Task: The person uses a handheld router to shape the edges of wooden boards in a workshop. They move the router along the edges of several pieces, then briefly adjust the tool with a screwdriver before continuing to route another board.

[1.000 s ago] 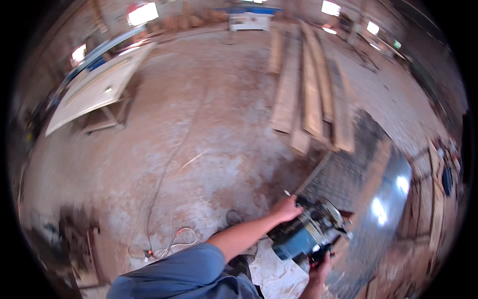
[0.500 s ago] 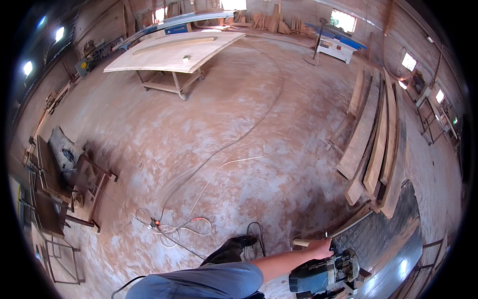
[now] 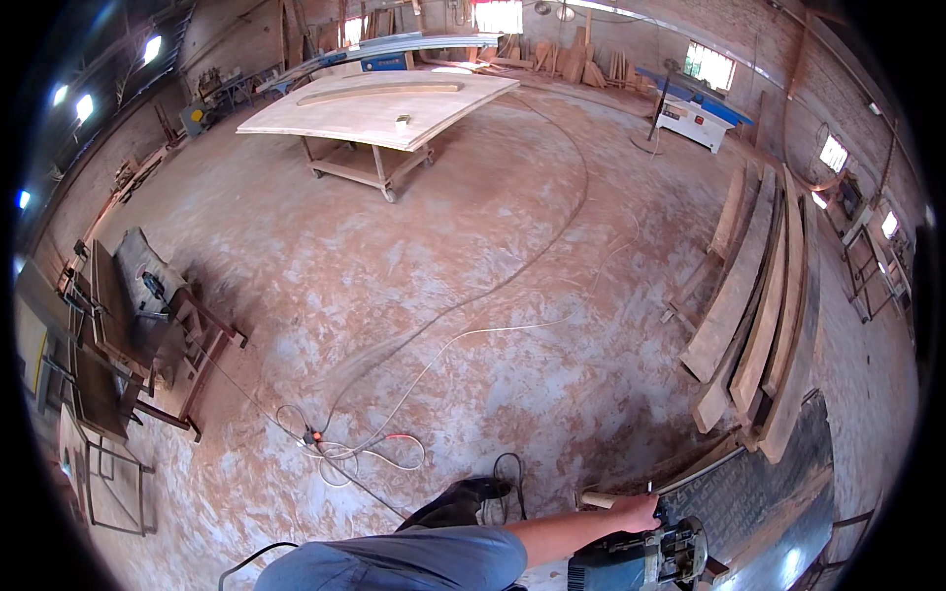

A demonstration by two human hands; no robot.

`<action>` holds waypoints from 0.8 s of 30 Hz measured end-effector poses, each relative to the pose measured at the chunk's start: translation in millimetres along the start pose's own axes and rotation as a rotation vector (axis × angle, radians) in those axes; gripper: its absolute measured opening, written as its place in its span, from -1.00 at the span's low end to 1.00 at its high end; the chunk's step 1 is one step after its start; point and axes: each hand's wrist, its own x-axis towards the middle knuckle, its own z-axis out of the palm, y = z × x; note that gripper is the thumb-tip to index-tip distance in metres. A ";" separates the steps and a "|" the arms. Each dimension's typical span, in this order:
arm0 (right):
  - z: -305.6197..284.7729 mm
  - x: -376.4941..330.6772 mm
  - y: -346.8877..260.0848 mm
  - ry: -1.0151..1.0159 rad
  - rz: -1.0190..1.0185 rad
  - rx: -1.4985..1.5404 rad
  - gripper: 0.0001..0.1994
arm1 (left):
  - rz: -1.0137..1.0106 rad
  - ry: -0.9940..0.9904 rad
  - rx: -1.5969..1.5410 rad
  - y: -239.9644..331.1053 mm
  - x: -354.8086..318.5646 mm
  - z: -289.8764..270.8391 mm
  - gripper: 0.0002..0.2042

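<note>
My left arm, in a grey-blue sleeve, reaches across to the lower right. My left hand [image 3: 634, 514] is closed at the side of a blue-grey and metal power tool that looks like a router [image 3: 680, 557]. Its fingers wrap toward a knob or handle there, partly hidden by the hand. The router rests at the near end of a dark, glossy slab [image 3: 754, 507] with sawdust along it. The lower picture edge cuts off the tool's near part. My right hand does not show.
Long rough planks [image 3: 754, 295] lie stacked past the slab. Cables and a connector [image 3: 312, 435] lie on the dusty floor, near my dark shoe [image 3: 478, 488]. A wheeled table [image 3: 379, 108] with a pale panel stands far off; benches [image 3: 123, 310] stand left, a white-blue machine [image 3: 695, 120] far right.
The whole view has shifted, so the scene sits lower and farther right, and less of the router shows. My left hand stays at the router.
</note>
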 end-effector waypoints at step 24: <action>-215.4 100.4 -10.3 0.655 -0.046 0.007 -0.72 | -0.001 -0.040 0.090 -1.6 173.3 123.3 -0.34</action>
